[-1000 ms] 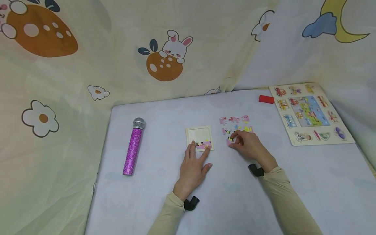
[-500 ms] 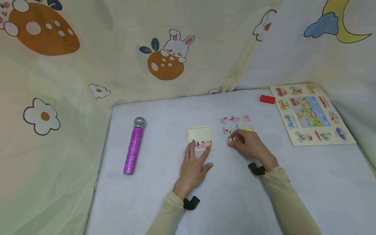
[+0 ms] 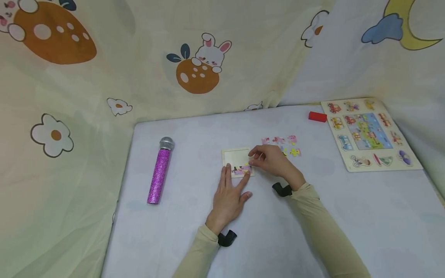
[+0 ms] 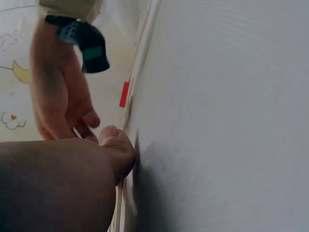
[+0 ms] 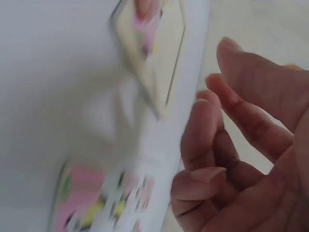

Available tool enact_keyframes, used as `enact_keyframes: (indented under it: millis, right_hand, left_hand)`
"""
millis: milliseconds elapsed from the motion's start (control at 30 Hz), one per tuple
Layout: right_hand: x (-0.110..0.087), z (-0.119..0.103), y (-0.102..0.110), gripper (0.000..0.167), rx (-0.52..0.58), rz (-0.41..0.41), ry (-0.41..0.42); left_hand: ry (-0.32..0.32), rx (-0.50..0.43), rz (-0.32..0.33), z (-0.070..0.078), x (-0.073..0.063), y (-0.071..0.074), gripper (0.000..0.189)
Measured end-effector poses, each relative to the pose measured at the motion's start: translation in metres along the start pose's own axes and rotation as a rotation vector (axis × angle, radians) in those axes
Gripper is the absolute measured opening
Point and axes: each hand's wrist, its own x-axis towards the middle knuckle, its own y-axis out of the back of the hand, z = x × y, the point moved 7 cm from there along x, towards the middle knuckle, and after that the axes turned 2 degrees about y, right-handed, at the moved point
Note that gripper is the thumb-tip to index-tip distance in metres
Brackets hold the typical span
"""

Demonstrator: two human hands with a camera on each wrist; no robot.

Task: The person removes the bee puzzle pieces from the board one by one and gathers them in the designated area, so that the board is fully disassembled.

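Observation:
A small pale wooden puzzle frame [image 3: 236, 150] lies mid-table, with a strip of pink puzzle pieces [image 3: 240, 169] along its near side. My left hand [image 3: 227, 200] rests with straight fingers on the frame's near edge and on that strip. In the left wrist view its thumb [image 4: 118, 150] lies low by the table. Above the frame's right edge is my right hand [image 3: 274, 160], thumb and index tips close together. In the right wrist view a gap shows between them; whether a piece is pinched there is unclear. Loose puzzle pieces [image 3: 292, 139] lie behind it, partly hidden.
A purple glittery microphone [image 3: 160, 173] lies at the left. At the back right are a red block [image 3: 318, 116] and a large picture puzzle board [image 3: 342, 152]. A patterned cloth [image 3: 146, 77] hangs behind the table.
My right hand has moved left from the loose pieces to the frame's right edge. The left hand has stayed in place. The view has shifted slightly.

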Motion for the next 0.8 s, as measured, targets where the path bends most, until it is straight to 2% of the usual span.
enact_keyframes:
  millis: [167, 367, 567, 800]
  right_hand:
    - [0.016, -0.011, -0.019, 0.026, 0.019, -0.121, 0.0]
    - [0.025, -0.015, -0.035, 0.021, -0.037, -0.22, -0.063]
    - [0.029, -0.019, -0.041, 0.017, -0.096, -0.248, -0.064]
    - [0.03, -0.017, -0.045, 0.017, -0.099, -0.245, -0.05]
  left_hand:
    - [0.02, 0.019, -0.036, 0.0, 0.0, -0.002, 0.064]
    - [0.058, 0.057, -0.083, -0.002, -0.001, -0.008, 0.065]
    - [0.065, 0.042, -0.094, -0.003, -0.002, -0.01, 0.066]
    - [0.039, 0.028, -0.088, 0.0, -0.001, -0.006, 0.067]
